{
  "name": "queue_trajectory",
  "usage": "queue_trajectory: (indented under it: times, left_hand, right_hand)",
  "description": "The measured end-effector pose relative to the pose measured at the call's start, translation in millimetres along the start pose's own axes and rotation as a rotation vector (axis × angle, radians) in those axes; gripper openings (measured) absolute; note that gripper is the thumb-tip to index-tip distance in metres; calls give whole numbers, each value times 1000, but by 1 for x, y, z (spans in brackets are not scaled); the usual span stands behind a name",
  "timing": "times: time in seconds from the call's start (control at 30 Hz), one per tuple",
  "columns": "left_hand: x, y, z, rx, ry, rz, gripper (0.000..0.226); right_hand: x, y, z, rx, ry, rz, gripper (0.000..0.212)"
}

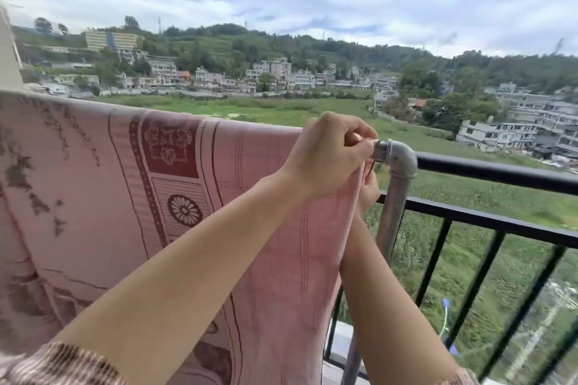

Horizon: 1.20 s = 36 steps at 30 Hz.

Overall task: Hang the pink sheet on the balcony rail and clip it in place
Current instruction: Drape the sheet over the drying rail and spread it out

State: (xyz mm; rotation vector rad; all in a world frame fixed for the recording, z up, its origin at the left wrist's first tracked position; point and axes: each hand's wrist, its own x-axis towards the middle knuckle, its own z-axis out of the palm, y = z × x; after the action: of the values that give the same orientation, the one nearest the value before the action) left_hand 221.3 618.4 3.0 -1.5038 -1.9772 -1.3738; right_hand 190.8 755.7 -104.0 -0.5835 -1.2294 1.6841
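Pink sheet (156, 197): draped over the grey pipe rail, hanging down my side; the hanging looks done.
Pipe rail: hidden under cloth except its elbow joint (398, 155) at the right end.
Black balcony railing (500, 172): bare, beyond the elbow.
Left hand (328, 153): fingers bunched, pinching the sheet's right top corner against the elbow.
Right hand (369, 189): mostly hidden behind the cloth; grip unclear.
Clip: I see none for certain; clipping seems left.
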Motion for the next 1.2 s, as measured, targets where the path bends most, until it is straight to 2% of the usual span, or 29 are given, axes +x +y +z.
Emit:
queue_trajectory:
  times: [0.07, 0.1, 0.17, 0.27, 0.37, 0.43, 0.53, 0.6, 0.63, 0.87, 1.0, 1.2]
  left_hand:
    - [-9, -9, 5, 41, -65, -16, 21]
    - [-12, -15, 5, 60, -48, -19, 22]
    - [-16, -27, 2, 96, 92, -12, 20]
    - [-14, -43, -9, 248, 311, 2, 21]
    - [-13, -64, -19, 391, 278, -33, 30]
    - [-14, -78, -24, 438, 235, -54, 32]
    - [-20, -93, -32, 481, 215, -23, 36]
    - [-22, -102, -42, 489, 226, -43, 36]
    - [-23, -108, -49, 494, 237, -61, 37]
    - [-37, -176, -128, 654, 291, -262, 41]
    - [-54, -227, -191, 732, 267, -408, 46]
    - [-86, -310, -298, 777, 202, -592, 50]
  right_hand:
    - [-3, 11, -17, -104, -215, 161, 18]
    - [-6, 14, -22, -154, -237, 202, 18]
    - [-20, 3, -20, -104, -161, 268, 21]
    - [-53, -31, -19, -136, -178, 222, 23]
    - [-83, -45, -29, -267, -241, 17, 27]
    - [-102, -45, -37, -362, -258, -200, 27]
    - [-120, -54, -42, -653, -74, -695, 32]
    - [-122, -65, -32, -651, -12, -900, 28]
    - [-122, -71, -22, -639, -54, -963, 24]
    - [-109, -57, 100, -1092, -425, -1110, 31]
    - [-121, -31, 181, -1200, -585, -1181, 38]
    - [-151, 26, 326, -1328, -720, -1212, 45]
